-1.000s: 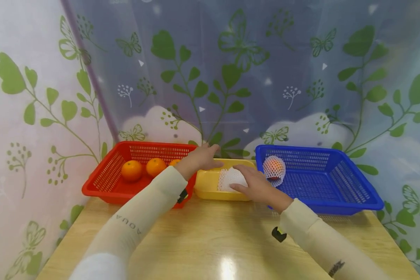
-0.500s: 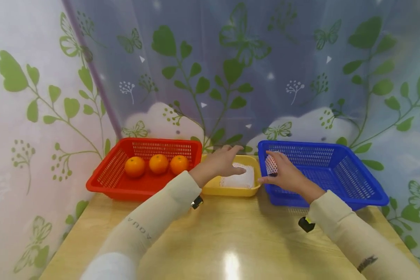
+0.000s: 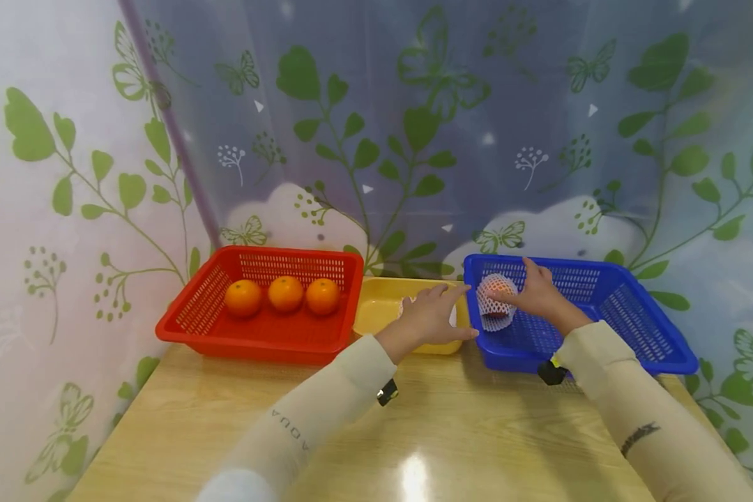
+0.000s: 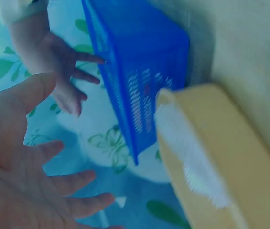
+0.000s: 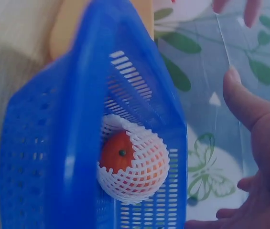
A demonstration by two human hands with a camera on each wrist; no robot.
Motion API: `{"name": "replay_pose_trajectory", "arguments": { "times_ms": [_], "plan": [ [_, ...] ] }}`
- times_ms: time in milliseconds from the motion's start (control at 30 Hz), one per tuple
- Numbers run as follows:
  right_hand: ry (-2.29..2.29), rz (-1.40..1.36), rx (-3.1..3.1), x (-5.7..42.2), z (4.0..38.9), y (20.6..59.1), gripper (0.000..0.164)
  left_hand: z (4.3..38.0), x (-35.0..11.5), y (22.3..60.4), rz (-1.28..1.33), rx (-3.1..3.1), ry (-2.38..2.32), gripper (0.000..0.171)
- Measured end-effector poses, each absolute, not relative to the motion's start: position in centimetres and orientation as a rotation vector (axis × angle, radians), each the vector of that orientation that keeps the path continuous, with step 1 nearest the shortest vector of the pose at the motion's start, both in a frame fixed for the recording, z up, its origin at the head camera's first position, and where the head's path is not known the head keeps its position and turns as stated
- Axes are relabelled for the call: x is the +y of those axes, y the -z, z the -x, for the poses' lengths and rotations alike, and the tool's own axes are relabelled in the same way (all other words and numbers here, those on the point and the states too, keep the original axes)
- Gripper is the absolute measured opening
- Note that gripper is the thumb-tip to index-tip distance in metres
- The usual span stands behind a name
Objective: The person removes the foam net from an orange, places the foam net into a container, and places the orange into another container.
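Note:
In the head view my left hand (image 3: pixel 428 318) hovers over the yellow tray (image 3: pixel 373 307), fingers spread and holding nothing. White foam netting (image 4: pixel 187 148) lies in that tray, mostly hidden by the hand from above. My right hand (image 3: pixel 535 293) is over the left part of the blue basket (image 3: pixel 602 262), close beside an orange in a white foam net (image 5: pixel 135 162). The right wrist view shows this hand with spread fingers, apart from the fruit. Inside the basket, the net covers part of the orange and leaves its stem end bare.
At the left stands a red basket (image 3: pixel 251 351) with three bare oranges (image 3: pixel 285 293) in a row. All containers sit along the back of the wooden table (image 3: pixel 326 425). A patterned curtain (image 3: pixel 364 104) hangs right behind them.
My right hand has moved right, from the netting in the yellow tray to the blue basket. My left hand has shifted right from beside the red basket to over the yellow tray.

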State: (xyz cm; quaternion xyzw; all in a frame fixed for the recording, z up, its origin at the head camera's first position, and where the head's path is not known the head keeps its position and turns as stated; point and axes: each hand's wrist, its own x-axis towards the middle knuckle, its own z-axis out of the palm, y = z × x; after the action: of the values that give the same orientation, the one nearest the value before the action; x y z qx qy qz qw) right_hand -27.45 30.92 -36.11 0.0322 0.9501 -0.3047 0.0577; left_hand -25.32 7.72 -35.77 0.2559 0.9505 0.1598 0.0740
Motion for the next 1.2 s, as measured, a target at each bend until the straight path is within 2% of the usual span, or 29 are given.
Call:
{"name": "replay_pose_trajectory", "arguments": {
  "times_ms": [300, 533, 800, 967, 1200],
  "plan": [
    [1.311, -0.434, 2.535, 31.8, 30.3, 36.6, 0.128, 24.4, 9.9, 38.9, -0.753, 2.861, -0.515, 0.082],
    [1.628, -0.472, 2.139, 33.0, 31.0, 36.9, 0.114, 24.4, 10.4, 40.2, -0.785, 2.913, -0.522, 0.074],
    [1.466, -0.408, 2.221, 33.9, 31.6, 39.4, 0.093, 24.4, 11.3, 41.6, -0.845, 2.968, -0.468, 0.066],
    [1.425, -0.450, 2.201, 33.9, 31.7, 40.4, 0.108, 24.4, 11.6, 41.8, -0.826, 2.980, -0.391, 0.059],
    [1.284, -0.443, 2.275, 33.7, 32.1, 41.6, 0.098, 24.5, 11.6, 41.9, -0.816, 2.974, -0.380, 0.058]
  ]
}}
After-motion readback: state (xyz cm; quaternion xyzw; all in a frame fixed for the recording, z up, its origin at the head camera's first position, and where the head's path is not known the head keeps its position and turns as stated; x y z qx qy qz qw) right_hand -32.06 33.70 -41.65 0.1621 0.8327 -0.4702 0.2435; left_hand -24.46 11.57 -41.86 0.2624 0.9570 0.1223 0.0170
